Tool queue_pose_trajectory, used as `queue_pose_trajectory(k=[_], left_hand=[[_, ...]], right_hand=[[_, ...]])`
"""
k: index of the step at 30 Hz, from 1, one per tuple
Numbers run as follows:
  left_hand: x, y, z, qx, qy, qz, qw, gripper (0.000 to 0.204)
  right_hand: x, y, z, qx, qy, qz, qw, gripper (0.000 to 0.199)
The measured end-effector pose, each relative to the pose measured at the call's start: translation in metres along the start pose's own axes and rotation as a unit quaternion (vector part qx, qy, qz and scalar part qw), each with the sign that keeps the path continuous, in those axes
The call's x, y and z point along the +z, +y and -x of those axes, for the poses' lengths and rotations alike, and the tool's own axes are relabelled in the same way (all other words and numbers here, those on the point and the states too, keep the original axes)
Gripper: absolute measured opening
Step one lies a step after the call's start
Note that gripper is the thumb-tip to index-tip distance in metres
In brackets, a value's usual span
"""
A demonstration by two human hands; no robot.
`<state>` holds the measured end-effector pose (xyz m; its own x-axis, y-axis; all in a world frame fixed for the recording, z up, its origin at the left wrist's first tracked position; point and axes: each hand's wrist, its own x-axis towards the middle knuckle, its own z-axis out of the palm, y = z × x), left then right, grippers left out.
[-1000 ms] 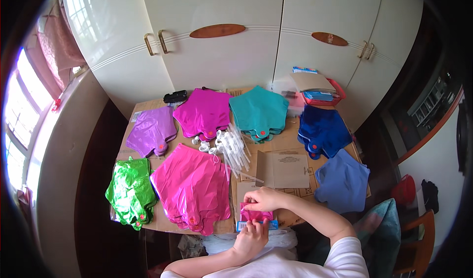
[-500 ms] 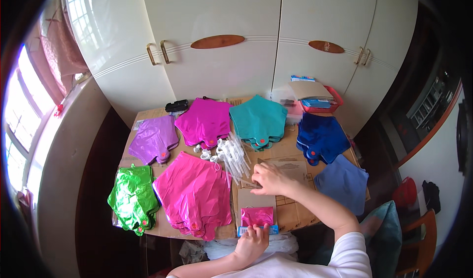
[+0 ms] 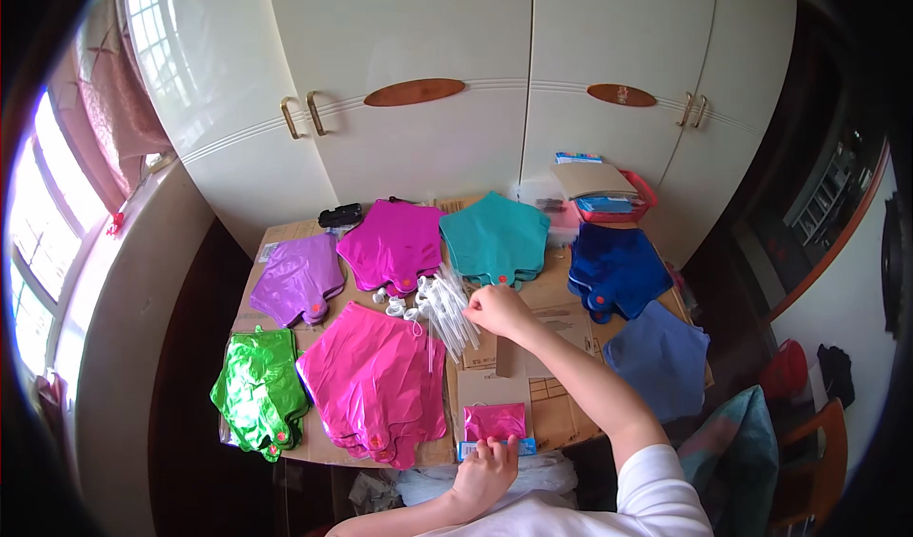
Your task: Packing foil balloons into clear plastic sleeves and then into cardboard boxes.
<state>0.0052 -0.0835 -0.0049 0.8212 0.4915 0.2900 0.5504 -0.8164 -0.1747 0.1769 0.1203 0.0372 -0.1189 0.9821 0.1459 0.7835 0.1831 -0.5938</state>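
Note:
My left hand (image 3: 483,477) is at the table's near edge. Its bent fingers press on the blue-edged end of a flat card (image 3: 492,391), on which a folded pink foil balloon (image 3: 495,420) lies. Farther up, my right hand (image 3: 498,311) reaches to the right side of a loose pile of white plastic sticks (image 3: 447,313). Its fingers are pinched together at the sticks; what is between them is hidden. Several white plastic cups (image 3: 397,306) lie left of the pile. A large stack of pink foil balloons (image 3: 376,385) spreads to the left of the card.
Around the cardboard-covered table (image 3: 561,413) lie foil stacks: green (image 3: 259,385), lilac (image 3: 297,278), magenta (image 3: 390,242), teal (image 3: 496,237), dark blue (image 3: 618,269) and pale blue (image 3: 656,358). A red basket (image 3: 647,195) with cards stands at the back right, before a white cupboard (image 3: 418,147).
My right hand has moved away from me and slightly left, from the cardboard to the stick pile. My left hand stays on the card's near end. The view has shifted slightly.

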Motion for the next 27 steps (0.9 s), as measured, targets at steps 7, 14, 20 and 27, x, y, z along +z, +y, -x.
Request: queue_pose_trajectory(k=[7,14,20,27], left_hand=[[-0.001,-0.002,0.001,0.006,-0.009,0.006,1.000,0.039],[-0.001,-0.009,-0.005,0.020,-0.003,0.036,0.999,0.036],[-0.020,-0.028,0.002,0.046,-0.015,0.079,0.996,0.040],[-0.020,-0.024,0.019,0.122,0.108,0.130,0.978,0.044]], right_hand=[[-0.031,0.048,0.008,-0.094,-0.064,0.078,0.990,0.017],[-0.068,0.058,0.051,-0.275,-0.209,0.284,0.895,0.039],[-0.052,0.082,0.031,-0.240,-0.206,0.181,0.931,0.041],[-0.039,0.077,0.060,-0.163,-0.046,0.189,0.967,0.027]])
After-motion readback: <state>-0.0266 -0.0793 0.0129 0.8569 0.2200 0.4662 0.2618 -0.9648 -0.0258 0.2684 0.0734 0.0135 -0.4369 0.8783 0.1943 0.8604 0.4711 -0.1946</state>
